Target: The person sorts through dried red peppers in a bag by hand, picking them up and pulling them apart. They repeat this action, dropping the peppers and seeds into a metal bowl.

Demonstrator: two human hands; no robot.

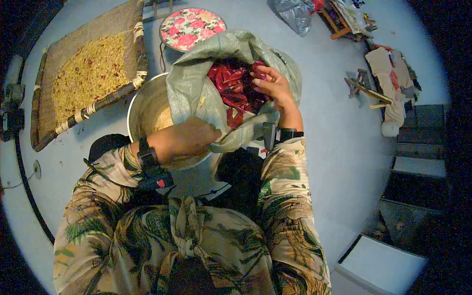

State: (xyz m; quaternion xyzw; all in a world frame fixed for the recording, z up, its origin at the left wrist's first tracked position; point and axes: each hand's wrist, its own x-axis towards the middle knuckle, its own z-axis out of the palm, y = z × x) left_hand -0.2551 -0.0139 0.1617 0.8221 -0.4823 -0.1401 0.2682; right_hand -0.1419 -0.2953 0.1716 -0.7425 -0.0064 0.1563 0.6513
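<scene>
A pale green woven sack stands with its mouth open and its rim rolled outward. Dark red, glossy dried chilies fill its opening. My left hand is closed on the sack's near rim. Over the far right side of the mouth, my right hand has its fingers bent around a dried chili at the top of the heap. A large metal pot with pale yellowish contents sits just left of the sack, partly behind my left forearm.
A framed woven mesh tray on the left bears yellow seeds with red flecks. Beyond the sack stands a round stool with a floral top. A grey plastic bag lies at the back, with cluttered wooden items and steps at right.
</scene>
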